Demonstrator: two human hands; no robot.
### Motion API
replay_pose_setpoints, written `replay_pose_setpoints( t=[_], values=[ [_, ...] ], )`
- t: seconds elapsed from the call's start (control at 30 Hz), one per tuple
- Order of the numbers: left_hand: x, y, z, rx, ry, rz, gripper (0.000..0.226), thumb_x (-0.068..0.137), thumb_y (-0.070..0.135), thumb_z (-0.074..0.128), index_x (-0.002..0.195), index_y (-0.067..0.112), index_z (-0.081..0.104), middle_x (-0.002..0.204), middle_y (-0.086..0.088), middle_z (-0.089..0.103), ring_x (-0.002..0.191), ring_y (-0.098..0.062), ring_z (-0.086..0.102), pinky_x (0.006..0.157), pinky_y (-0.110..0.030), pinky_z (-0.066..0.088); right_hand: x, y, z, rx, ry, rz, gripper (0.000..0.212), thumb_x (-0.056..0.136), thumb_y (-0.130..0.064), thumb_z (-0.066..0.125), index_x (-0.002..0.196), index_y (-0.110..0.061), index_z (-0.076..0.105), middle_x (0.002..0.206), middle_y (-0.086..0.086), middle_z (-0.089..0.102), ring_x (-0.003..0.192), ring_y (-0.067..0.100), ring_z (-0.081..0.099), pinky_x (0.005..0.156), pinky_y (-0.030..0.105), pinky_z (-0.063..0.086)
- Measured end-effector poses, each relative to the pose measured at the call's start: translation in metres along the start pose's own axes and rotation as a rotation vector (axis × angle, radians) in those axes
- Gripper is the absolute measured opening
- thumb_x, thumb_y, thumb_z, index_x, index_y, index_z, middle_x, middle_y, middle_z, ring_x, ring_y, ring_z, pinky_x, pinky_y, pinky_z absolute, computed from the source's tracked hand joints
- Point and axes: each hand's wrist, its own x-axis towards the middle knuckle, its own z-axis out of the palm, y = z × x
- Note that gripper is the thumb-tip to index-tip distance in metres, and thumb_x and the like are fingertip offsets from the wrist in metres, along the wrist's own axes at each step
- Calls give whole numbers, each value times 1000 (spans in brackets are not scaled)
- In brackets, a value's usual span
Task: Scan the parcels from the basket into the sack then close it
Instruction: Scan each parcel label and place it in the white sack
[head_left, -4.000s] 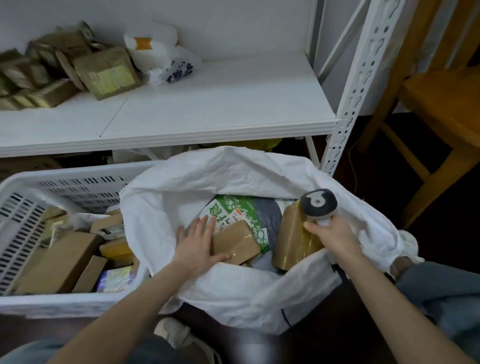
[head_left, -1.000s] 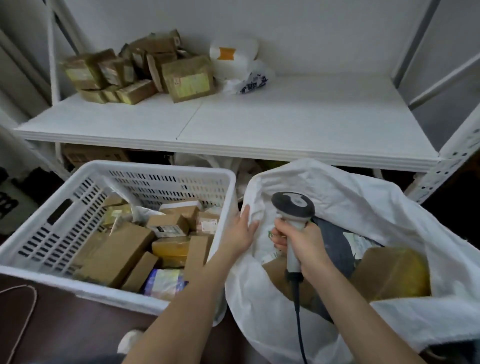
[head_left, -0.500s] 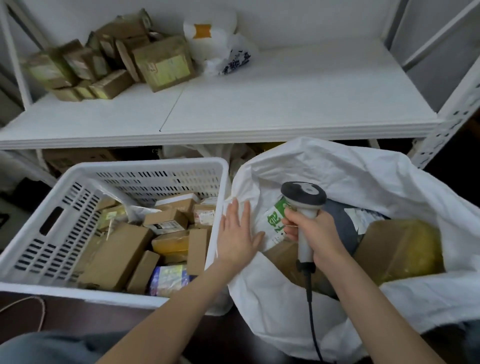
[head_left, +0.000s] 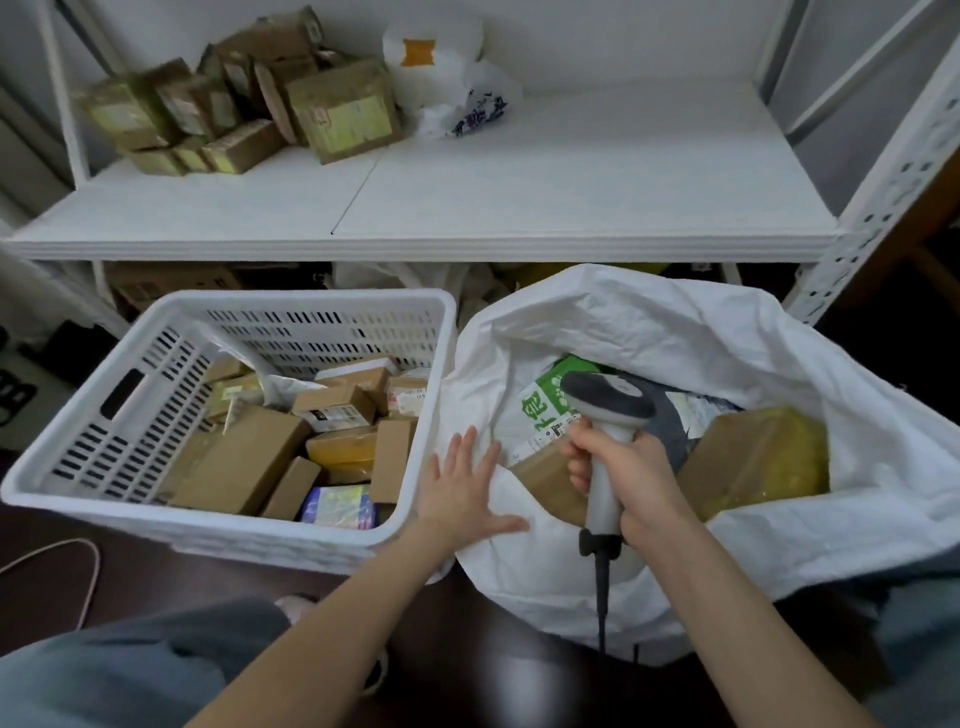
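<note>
— Hands?
— Left hand (head_left: 462, 488) rests flat, fingers spread, on the sack (head_left: 649, 322) beside the basket (head_left: 311, 301). Right hand (head_left: 628, 473) grips the scanner (head_left: 605, 405) over the sack.
— Parcels (head_left: 244, 462)?
— Many in the basket, some already in the sack.

dark floor (head_left: 156, 571) bears basket (head_left: 311, 299) beside sack (head_left: 675, 332); white shelf (head_left: 571, 182) holds brown boxes (head_left: 343, 111) and a plastic bag (head_left: 441, 67).

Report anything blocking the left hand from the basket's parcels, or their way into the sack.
Only the basket's right wall lies between the left hand, flat on the sack's edge, and the uncovered parcels. The sack's mouth is open, but the right hand holds the scanner over it.
</note>
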Motion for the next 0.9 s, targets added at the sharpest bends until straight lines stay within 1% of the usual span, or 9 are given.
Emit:
replay_pose_setpoints(
  t=[0.1,0.17,0.23,0.33,0.47,0.6,0.67,0.77,0.9],
  values=[
    [7,-2,2,38,-69,-37,122,66,84,53,153,24,-9,159,-9,-20,147,-29,-15,118,-52,1,0,2,4,-15,-20,6,5,85,-6,70,81,-4,67,62,6,67,46,7,58,47,19,50],
    [10,0,-6,16,-57,-28,123,65,84,55,153,23,-6,160,-9,-17,148,-28,-12,119,-52,4,3,-1,3,-13,-22,1,5,85,-7,70,82,-4,67,64,8,68,48,8,59,50,21,51],
    [10,-1,-18,-9,23,0,115,70,83,50,154,22,-2,161,-9,-10,148,-27,-6,119,-49,7,4,-3,5,-5,-28,-8,6,84,-9,72,82,-5,68,68,10,68,51,11,60,53,23,51],
    [6,-11,-40,-3,175,27,94,83,76,38,154,23,4,161,-8,0,148,-25,3,120,-45,13,-2,-4,14,12,-46,-2,11,85,-15,72,81,-6,67,66,9,64,49,12,59,50,24,50],
    [-8,-30,-59,7,249,-4,82,91,66,38,153,21,10,160,-10,6,146,-27,14,117,-42,22,-19,-5,36,-20,-92,3,20,85,-24,72,82,-5,65,56,6,61,49,15,61,53,27,54],
    [-23,-62,-62,-40,302,-77,72,94,58,42,150,20,18,157,-11,16,142,-29,26,109,-41,33,-29,-2,73,-54,-148,-3,18,86,-19,71,86,-3,64,51,5,57,43,13,55,44,22,48],
    [-23,-85,-62,-81,298,-139,69,94,51,47,149,19,21,156,-11,19,139,-29,32,105,-41,39,-27,1,95,-65,-174,15,17,86,-19,71,86,-4,64,50,4,56,42,12,53,44,22,46],
    [-15,-119,-61,-122,233,-242,68,93,42,52,149,19,22,154,-12,21,133,-30,40,96,-41,46,-16,6,127,-79,-214,40,15,87,-18,70,86,-5,63,54,6,54,45,14,51,47,24,45],
    [12,-149,-48,-231,79,-354,71,91,39,58,148,13,24,150,-14,23,130,-32,41,95,-42,44,15,19,160,-48,-192,90,14,87,-16,70,84,-5,62,55,5,53,45,14,49,47,24,45]
  ],
)
